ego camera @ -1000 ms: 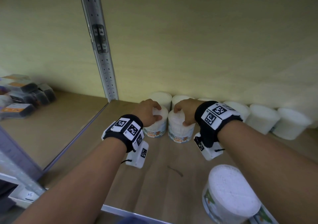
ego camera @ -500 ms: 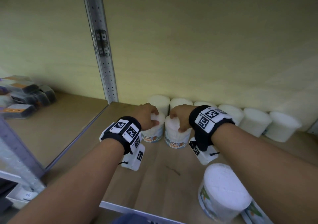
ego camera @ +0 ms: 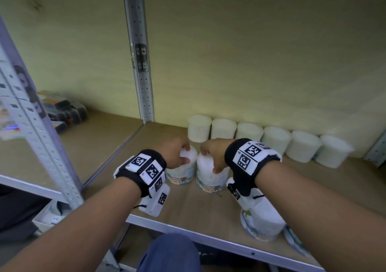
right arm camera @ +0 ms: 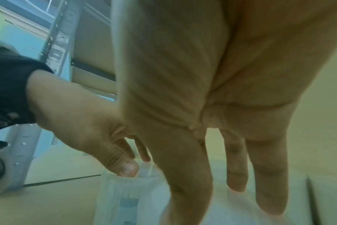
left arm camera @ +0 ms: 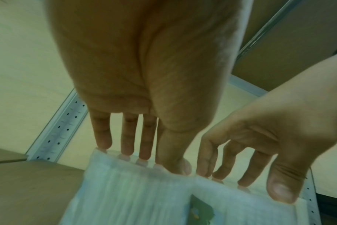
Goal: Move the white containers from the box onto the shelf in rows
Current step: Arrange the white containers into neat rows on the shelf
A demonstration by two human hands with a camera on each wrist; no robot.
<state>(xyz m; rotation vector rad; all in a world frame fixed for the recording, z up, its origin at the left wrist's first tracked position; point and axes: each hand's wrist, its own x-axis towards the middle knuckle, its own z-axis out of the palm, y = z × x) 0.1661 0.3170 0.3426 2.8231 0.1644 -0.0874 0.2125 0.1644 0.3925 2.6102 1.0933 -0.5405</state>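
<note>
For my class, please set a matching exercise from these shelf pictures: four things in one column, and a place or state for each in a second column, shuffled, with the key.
Things
1. left hand
2. row of six white tubs
3. dark boxes with orange labels
4. white tub by the right forearm

Places
A. neighbouring shelf bay
B. near the front edge
C. along the back wall
D. gripping a labelled tub's top

Pairs: 1-D, 2-C, 3-A, 4-B

head view looking down at shelf (ego camera: 188,205), wrist views close, sharing containers (left arm camera: 137,194)

The back of the shelf (ego camera: 146,190) is blocked by a row of white containers (ego camera: 275,139); bare board is left in front.
</note>
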